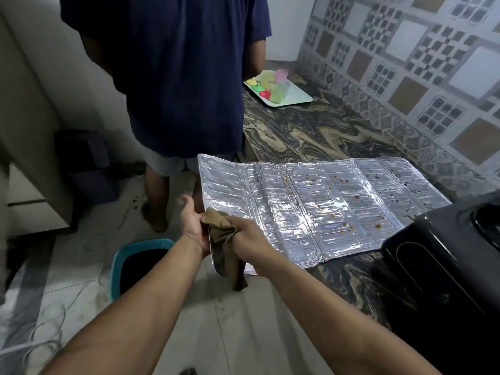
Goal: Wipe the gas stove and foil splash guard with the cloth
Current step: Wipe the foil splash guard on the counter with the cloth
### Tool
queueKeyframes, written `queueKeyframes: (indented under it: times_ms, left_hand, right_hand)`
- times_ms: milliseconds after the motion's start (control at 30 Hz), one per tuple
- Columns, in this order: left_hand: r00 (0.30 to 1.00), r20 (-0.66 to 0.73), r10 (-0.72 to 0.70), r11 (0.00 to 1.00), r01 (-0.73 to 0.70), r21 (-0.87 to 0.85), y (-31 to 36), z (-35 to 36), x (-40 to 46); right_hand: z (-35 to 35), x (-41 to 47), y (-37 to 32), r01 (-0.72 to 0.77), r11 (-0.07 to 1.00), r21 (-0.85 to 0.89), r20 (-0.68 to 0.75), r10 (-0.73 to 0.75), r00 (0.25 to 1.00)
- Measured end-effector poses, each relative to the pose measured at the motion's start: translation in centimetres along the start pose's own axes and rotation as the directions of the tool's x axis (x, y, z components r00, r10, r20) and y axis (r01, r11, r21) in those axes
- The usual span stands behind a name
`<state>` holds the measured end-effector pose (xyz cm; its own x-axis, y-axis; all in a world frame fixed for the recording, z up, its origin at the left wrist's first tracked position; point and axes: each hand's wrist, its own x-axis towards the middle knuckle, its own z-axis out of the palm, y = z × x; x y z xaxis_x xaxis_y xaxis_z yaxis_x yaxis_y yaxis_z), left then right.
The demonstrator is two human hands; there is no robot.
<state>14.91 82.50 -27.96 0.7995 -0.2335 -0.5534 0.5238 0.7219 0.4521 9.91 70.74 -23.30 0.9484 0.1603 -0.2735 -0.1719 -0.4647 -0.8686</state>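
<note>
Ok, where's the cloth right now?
Low centre of the head view: the cloth is bunched between the left hand and right hand, at the foil guard's near-left corner.

Bare counter at 12 o'clock beyond foil splash guard, gas stove blocking 3 o'clock, standing person blocking 11 o'clock

Crinkled, shiny foil splash guard on polished marbled stone countertop; limp matt brown cloth; glossy black stove.

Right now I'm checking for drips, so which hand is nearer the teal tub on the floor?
Left. The left hand holds the brown cloth just above and right of the teal tub; the right hand grips the cloth farther right, beside the foil splash guard.
</note>
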Motion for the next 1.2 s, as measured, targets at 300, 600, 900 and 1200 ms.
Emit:
queueKeyframes:
  times_ms: [300, 600, 900, 1200]
  left_hand:
    - [0.992, 0.125, 0.035, 0.993, -0.049, 0.111, 2.3, 0.6, 0.1]
    - [0.997, 0.065, -0.044, 0.991, 0.035, 0.131, 2.6, 0.2, 2.1]
    - [0.993, 0.098, -0.059, 0.997, 0.054, 0.054, 2.7, -0.3, 3.6]
    - [0.991, 0.105, -0.085, 0.995, 0.079, 0.067, 4.2, -1.7, 4.8]
  right_hand:
    - [-11.4, 5.0, 1.7, -0.223, 0.953, -0.204, -0.484, 0.100, 0.869]
    - [-9.8, 9.7, 5.2, -0.335, 0.833, -0.441, -0.441, 0.124, 0.889]
    - [-2.2, 9.9, 2.7, -0.140, 0.975, -0.174, -0.324, 0.077, 0.943]
    - [-5.7, 9.4, 0.9, -0.119, 0.987, -0.108, -0.434, 0.061, 0.899]
